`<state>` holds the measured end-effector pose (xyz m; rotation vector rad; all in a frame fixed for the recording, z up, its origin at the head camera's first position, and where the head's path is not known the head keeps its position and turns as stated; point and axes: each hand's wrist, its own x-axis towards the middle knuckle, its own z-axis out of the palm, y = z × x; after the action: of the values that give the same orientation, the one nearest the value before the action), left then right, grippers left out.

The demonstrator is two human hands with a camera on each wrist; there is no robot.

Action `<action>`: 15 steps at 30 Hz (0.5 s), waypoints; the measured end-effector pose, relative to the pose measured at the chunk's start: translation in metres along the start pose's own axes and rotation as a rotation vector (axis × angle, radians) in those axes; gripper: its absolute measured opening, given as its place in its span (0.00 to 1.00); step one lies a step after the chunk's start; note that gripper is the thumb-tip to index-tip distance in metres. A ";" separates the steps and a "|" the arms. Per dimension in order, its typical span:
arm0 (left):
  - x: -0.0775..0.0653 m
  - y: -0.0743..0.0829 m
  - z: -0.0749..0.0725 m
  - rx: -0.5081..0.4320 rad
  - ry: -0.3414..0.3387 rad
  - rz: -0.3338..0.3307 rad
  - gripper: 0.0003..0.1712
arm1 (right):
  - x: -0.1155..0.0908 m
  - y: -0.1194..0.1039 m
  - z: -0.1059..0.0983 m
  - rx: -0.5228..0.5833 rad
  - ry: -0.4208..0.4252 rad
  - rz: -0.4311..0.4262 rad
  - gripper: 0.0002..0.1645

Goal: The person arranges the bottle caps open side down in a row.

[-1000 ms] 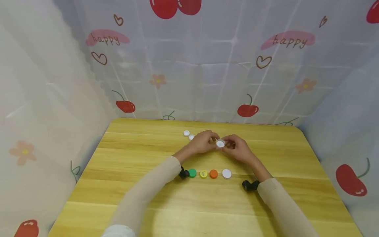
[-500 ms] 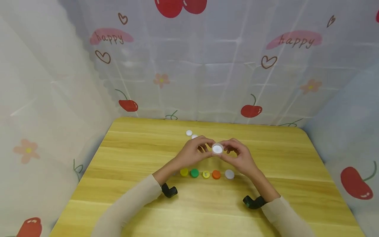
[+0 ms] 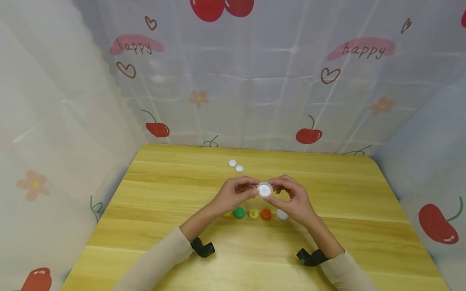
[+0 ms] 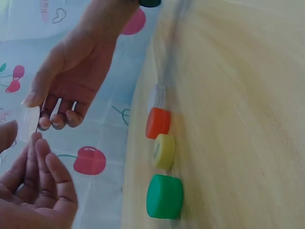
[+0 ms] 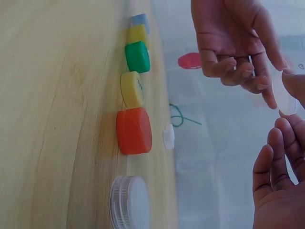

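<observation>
A round white bottle cap (image 3: 265, 189) with a clear rim is held above the table, its white inside facing the head camera. My left hand (image 3: 234, 194) pinches the cap's left edge between thumb and fingertips. From the other side, my right hand (image 3: 294, 200) grips the same cap at its right edge. In the right wrist view the cap (image 5: 284, 95) appears nearly edge-on between both thumbs and fingers. Below the hands runs a row of caps: yellow (image 3: 227, 214), green (image 3: 239, 212), printed yellow (image 3: 253, 214), orange (image 3: 266, 214) and white (image 3: 282, 214).
Two small white caps (image 3: 239, 168) lie farther back on the wooden table (image 3: 174, 178). A blue cap (image 5: 139, 22) shows at the far end of the row in the right wrist view. Patterned curtains (image 3: 251, 93) hang behind the table and along both sides.
Both hands have come closer to the body with the held cap, shifting slightly left. The two small white caps at the back are now uncovered. The row of caps stays put.
</observation>
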<state>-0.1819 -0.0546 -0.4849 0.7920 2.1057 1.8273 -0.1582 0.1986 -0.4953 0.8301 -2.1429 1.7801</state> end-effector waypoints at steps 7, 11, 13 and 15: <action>0.001 0.000 -0.010 -0.237 -0.069 -0.246 0.13 | 0.001 -0.002 0.002 -0.022 -0.045 0.046 0.26; 0.001 -0.004 -0.013 -0.283 -0.120 -0.297 0.10 | -0.001 -0.001 0.004 -0.021 -0.071 0.077 0.25; 0.002 -0.006 -0.015 -0.262 -0.126 -0.302 0.10 | -0.002 -0.001 0.004 -0.024 -0.082 0.089 0.25; 0.002 -0.007 -0.016 -0.230 -0.125 -0.303 0.11 | -0.003 0.000 0.005 -0.032 -0.091 0.096 0.24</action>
<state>-0.1930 -0.0673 -0.4882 0.4866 1.7846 1.7641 -0.1550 0.1944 -0.4985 0.8291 -2.2990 1.7808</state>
